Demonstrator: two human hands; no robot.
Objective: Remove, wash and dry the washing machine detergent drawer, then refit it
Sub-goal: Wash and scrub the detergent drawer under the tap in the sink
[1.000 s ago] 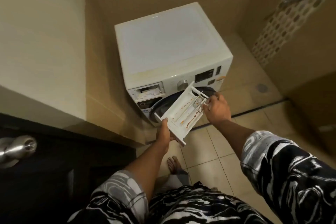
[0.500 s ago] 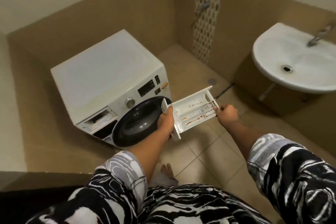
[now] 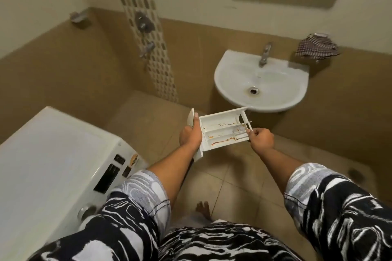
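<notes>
Head view, drawer: white plastic detergent drawer (image 3: 220,133), brown residue in compartments, held level in the air below white ceramic basin (image 3: 231,82).
Left hand (image 3: 191,135): fingers wrapped round front panel.
Right hand (image 3: 262,138): curled, pinching rear end.
Washing machine (image 3: 53,165): lower left, apart.

Tiled floor (image 3: 233,178), washing machine (image 3: 53,165) standing on it, bare foot (image 3: 202,207)

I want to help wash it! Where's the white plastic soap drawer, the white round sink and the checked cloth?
White plastic soap drawer (image 3: 218,121): head view, floor of its big compartment.
White round sink (image 3: 275,82): head view, bare bowl wall.
Checked cloth (image 3: 316,48): head view, its middle.
</notes>
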